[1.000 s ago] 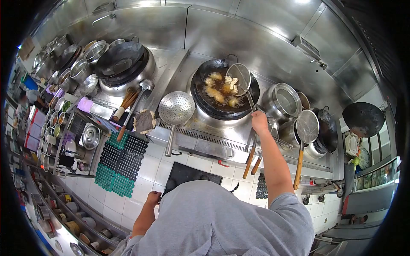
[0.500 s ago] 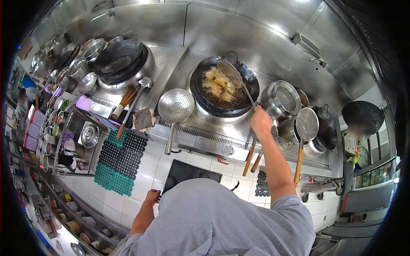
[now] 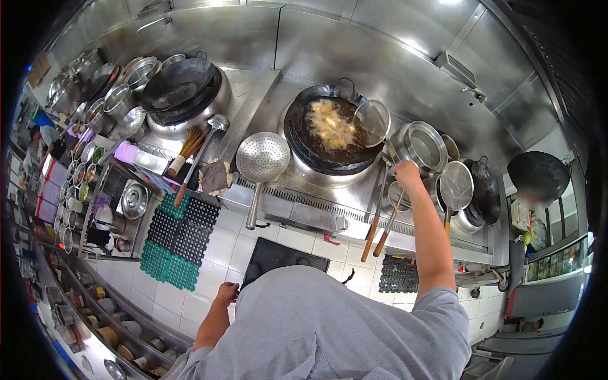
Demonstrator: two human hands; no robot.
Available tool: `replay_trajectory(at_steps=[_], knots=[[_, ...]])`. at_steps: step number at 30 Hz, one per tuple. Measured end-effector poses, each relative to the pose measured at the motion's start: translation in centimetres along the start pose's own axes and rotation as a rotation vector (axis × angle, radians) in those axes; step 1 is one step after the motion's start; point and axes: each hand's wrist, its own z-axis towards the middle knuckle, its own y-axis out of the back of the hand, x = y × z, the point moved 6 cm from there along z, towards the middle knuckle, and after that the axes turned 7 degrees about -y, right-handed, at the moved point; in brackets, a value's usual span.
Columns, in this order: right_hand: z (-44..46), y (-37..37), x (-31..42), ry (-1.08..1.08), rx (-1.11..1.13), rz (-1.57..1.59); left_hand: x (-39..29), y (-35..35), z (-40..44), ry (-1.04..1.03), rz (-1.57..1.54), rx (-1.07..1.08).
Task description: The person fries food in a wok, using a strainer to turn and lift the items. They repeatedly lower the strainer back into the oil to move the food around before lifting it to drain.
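My right hand is closed around the handle of a round mesh skimmer. The skimmer's head is tilted at the right side of a dark wok. Pale golden pieces of frying food bubble in the oil, to the left of the skimmer. Low beside my body, my left hand has its fingers curled in, and what they may hold is hidden. A perforated ladle strainer rests on the stove just left of the wok, its handle sticking out over the front edge.
Metal pots and another mesh skimmer stand to the right. Wooden-handled tools jut over the stove front. Leftward are a second wok, a ladle, a bamboo brush and a folded cloth.
My right hand has moved right and slightly forward, and the skimmer has shifted from above the food to the wok's right side. My left hand looks unmoved.
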Motion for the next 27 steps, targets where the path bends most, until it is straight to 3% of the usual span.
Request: replay_trajectory(at_steps=[1,2,4,8,16,27], knots=[[1.6,-3.3,-1.6,0.251,0.126,-0.060,0.0,0.1,-0.1,-0.001,0.003,-0.003],[0.5,-2.0,0.3,0.250,0.123,-0.055,0.3,0.1,-0.1,-0.007,-0.017,-0.004],[-4.9,-0.1,4.0,-0.654,0.511,0.862,0.8,0.1,0.0,-0.008,-0.056,0.002],[-7.8,-1.1,8.8,-0.626,0.645,0.935,0.5,-0.4,-0.6,-0.015,-0.023,-0.027],[-6.3,-8.4,13.7,-0.786,0.792,1.397,-0.6,-0.8,-1.0,-0.068,0.060,-0.020],[-4.4,-9.3,12.7,-0.677,0.661,1.453,-0.5,-0.5,-1.4,-0.005,-0.034,-0.045]])
